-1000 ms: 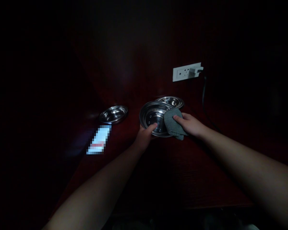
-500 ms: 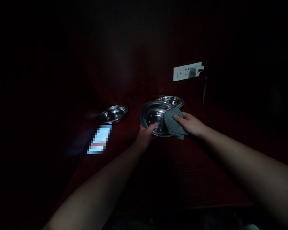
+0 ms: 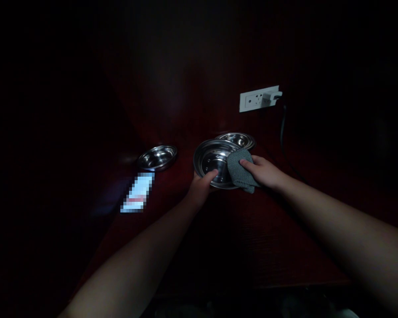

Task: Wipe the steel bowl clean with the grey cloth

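Observation:
A shiny metal bowl [image 3: 210,154] is tilted toward me in the middle of the view. My left hand [image 3: 200,187] grips its lower left rim, thumb inside and fingers hidden beneath. Folded grey-green cloth [image 3: 240,170] lies over the bowl's right rim, pinched in my right hand [image 3: 263,170] with the thumb on top. Behind the held bowl, more metal dishware [image 3: 242,140] rests on the dark red table [image 3: 268,247], partly covered. Another metal bowl [image 3: 158,157] sits on the table to the left.
Just in front of the left bowl lies a bright pixelated rectangle [image 3: 139,192]. A white wall socket [image 3: 252,100] with a plug [image 3: 272,96] is at the upper right, and its dark cable [image 3: 282,128] hangs down to the table. The surroundings are very dark.

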A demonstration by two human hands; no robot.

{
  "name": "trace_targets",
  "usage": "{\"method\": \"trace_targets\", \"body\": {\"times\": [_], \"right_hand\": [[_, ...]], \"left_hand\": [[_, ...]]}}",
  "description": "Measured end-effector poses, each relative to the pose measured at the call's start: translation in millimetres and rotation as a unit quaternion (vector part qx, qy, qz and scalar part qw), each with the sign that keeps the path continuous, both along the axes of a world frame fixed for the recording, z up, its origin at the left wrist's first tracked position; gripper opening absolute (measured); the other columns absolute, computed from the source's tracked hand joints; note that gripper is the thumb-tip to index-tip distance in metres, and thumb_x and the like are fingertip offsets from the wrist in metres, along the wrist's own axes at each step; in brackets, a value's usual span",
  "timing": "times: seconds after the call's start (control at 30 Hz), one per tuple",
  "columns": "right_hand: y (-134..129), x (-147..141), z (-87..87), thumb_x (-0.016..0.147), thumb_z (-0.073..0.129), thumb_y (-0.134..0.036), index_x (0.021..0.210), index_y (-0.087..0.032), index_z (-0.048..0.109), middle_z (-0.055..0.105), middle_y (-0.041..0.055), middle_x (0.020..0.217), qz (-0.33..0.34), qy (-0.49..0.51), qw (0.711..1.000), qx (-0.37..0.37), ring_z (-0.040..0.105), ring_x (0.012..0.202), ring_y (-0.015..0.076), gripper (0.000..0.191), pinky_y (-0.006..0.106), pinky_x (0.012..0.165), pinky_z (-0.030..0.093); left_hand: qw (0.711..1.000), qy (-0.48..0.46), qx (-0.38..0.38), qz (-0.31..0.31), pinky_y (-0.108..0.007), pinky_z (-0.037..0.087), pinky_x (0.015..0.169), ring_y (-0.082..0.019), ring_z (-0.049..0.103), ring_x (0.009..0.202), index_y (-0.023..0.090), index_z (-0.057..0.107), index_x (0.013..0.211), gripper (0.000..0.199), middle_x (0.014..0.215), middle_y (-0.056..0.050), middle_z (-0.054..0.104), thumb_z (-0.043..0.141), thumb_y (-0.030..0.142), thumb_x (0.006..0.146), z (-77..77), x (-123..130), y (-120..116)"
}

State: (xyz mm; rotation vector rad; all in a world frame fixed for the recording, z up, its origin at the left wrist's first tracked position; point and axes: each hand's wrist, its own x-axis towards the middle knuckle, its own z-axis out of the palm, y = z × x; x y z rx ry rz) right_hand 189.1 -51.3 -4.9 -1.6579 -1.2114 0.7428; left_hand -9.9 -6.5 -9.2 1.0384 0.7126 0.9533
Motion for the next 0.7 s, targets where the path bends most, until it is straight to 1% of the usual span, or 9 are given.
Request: {"method": "trace_targets", "body": {"times": [0.17,0.3,0.47,0.7], "right_hand": [[0.3,0.5,-0.3,0.091,0.051,-0.040,0.098,-0.017,0.063,0.073,0.0107,0.097,0.006,0.002,1.000,0.003,0.068,0.081,0.0214,0.027,0.032,0.073,0.053],[0.1,0.5,-0.3,0.090,0.051,-0.040,0.100,-0.016,0.063,0.074,0.0112,0.098,0.003,-0.005,1.000,0.007,0.069,0.083,0.0223,0.028,0.033,0.074,0.053],[-1.3,-0.9,2.2,0.091,0.052,-0.039,0.101,-0.015,0.064,0.073,0.0118,0.100,-0.002,-0.014,1.000,0.002,0.069,0.084,0.0221,0.028,0.031,0.074,0.053],[-2.2,-1.8,3.2,0.091,0.052,-0.038,0.099,-0.016,0.063,0.074,0.0105,0.101,-0.002,-0.004,1.000,-0.001,0.069,0.084,0.0209,0.026,0.029,0.072,0.054]], "left_hand": [[1.000,-0.001,0.005,-0.007,-0.047,0.057,0.080,-0.030,0.067,0.100,0.021,0.046,0.136,0.071,0.119,-0.015,0.065,0.074,0.028,0.071,-2.3,-0.4,1.5],[1.000,-0.008,-0.005,-0.003,-0.047,0.057,0.080,-0.029,0.067,0.098,0.021,0.044,0.136,0.073,0.119,-0.015,0.066,0.075,0.026,0.070,-1.6,0.3,1.2],[1.000,0.003,-0.005,0.003,-0.045,0.058,0.078,-0.028,0.067,0.098,0.020,0.043,0.136,0.072,0.122,-0.016,0.064,0.073,0.025,0.071,0.4,0.7,0.0],[1.000,0.003,-0.003,-0.002,-0.044,0.057,0.078,-0.028,0.066,0.099,0.022,0.042,0.137,0.073,0.124,-0.016,0.063,0.072,0.026,0.072,0.0,0.5,-0.3]]}}
